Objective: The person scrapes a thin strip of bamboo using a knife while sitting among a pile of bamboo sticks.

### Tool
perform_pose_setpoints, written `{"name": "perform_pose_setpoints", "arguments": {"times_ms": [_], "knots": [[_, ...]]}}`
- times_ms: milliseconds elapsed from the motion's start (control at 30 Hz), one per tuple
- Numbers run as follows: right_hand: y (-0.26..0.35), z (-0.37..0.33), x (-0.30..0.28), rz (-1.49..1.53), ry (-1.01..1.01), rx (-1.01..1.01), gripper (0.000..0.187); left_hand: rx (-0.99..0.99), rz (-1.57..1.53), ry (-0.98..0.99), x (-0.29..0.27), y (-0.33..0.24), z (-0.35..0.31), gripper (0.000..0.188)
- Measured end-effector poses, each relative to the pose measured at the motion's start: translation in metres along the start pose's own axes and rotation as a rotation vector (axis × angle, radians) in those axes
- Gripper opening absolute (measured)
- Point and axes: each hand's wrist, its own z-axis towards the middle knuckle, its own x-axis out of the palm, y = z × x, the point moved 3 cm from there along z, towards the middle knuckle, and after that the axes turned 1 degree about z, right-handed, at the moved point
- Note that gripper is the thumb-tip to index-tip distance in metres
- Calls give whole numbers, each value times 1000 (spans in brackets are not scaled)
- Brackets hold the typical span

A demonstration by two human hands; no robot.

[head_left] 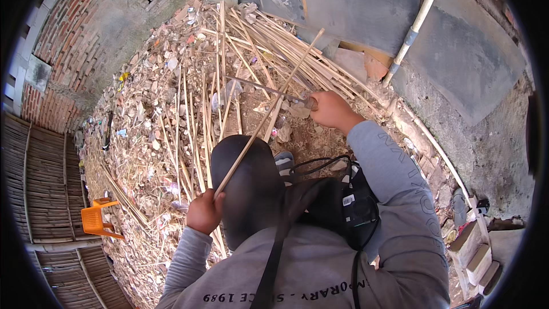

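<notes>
My left hand (204,212) is closed around the lower end of a long, thin bamboo stick (300,64), which slants up and away to the right. In my right hand (334,111) is the handle of a long-bladed knife (263,87). Its blade points left and crosses the stick around the stick's upper half; whether the edge touches it I cannot tell. Beyond the blade, a pile of cut bamboo strips (337,75) lies on the ground against the wall. More loose strips (191,126) lie to the left of the stick.
Dry leaves and litter (137,131) cover the ground. An orange plastic chair (91,219) stands at the left by a woven bamboo wall (46,177). A pale pipe (420,23) runs along the grey panels at the right. Bricks (477,260) sit at the lower right.
</notes>
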Motion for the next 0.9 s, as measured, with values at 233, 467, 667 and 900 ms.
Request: {"name": "perform_pose_setpoints", "arguments": {"times_ms": [233, 467, 667, 900], "knots": [[37, -8, -2, -234, 42, -109, 31, -14, -112, -5, -1, -3, -8, 32], [-2, 0, -6, -147, -78, 13, 30, 2, -269, 184, -33, -7, 7, 42], [35, -10, 14, -213, 120, -154, 39, -29, -334, 245, -22, -4, 0, 43], [13, -4, 17, -173, 69, -92, 36, -13, -378, 178, -17, -9, 5, 41]]}}
